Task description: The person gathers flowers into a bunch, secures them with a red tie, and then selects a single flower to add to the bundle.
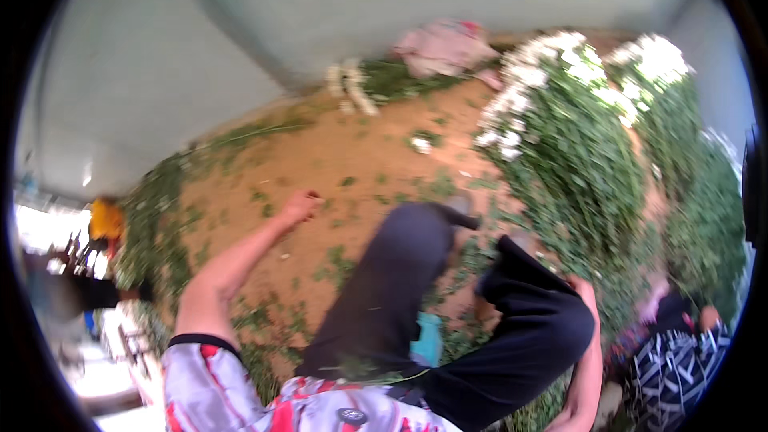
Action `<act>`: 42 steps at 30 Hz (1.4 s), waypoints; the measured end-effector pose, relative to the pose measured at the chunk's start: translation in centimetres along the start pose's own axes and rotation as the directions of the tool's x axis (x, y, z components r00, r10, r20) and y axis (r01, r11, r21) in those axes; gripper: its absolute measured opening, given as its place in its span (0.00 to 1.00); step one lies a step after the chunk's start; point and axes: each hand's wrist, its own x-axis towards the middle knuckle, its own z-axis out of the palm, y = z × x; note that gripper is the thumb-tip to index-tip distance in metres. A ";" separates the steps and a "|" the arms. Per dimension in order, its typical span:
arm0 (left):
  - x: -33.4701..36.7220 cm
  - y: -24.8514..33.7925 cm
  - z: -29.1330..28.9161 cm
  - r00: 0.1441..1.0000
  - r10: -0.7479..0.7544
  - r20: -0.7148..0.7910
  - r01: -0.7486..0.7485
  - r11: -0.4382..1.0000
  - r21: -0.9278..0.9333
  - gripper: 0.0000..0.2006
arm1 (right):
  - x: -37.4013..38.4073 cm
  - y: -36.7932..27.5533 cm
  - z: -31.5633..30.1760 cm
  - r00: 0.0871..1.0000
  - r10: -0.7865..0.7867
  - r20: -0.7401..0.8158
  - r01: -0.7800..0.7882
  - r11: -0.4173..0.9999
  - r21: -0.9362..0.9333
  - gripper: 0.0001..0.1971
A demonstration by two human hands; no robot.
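Observation:
My left hand (300,206) reaches out above the brown floor, its fingers curled in and somewhat blurred. Nothing shows sticking out of it. Scraps of green leaf (347,182) lie on the floor around it. At the outer side of my bent right knee, my right hand (582,288) rests against the dark trousers (528,312); its fingers are mostly hidden by the leg. Beyond that knee lies a large heap of cut white flowers (524,72) with long green stems (580,168).
A second pile of white flowers (660,60) lies farther right. Against the wall are a pink cloth bundle (444,48) and a short row of white blooms (352,88). Another person in a patterned garment (676,376) sits at the lower right. A turquoise thing (427,340) lies between my legs.

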 end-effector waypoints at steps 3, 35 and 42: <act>4.7 5.3 4.2 0.993 0.038 0.108 -0.032 0.998 -0.055 0.16 | 3.4 -3.4 -5.6 0.969 -0.217 -0.122 0.205 0.973 -0.102 0.14; 12.1 20.5 31.7 0.774 0.185 0.605 0.357 0.662 -0.659 0.25 | 17.8 -8.6 8.9 0.939 -0.321 -0.119 0.336 0.932 0.138 0.18; 14.3 22.2 35.9 0.797 0.044 0.602 0.435 0.650 -0.623 0.19 | 18.6 -7.9 10.2 0.973 -0.179 -0.147 0.219 0.919 0.327 0.14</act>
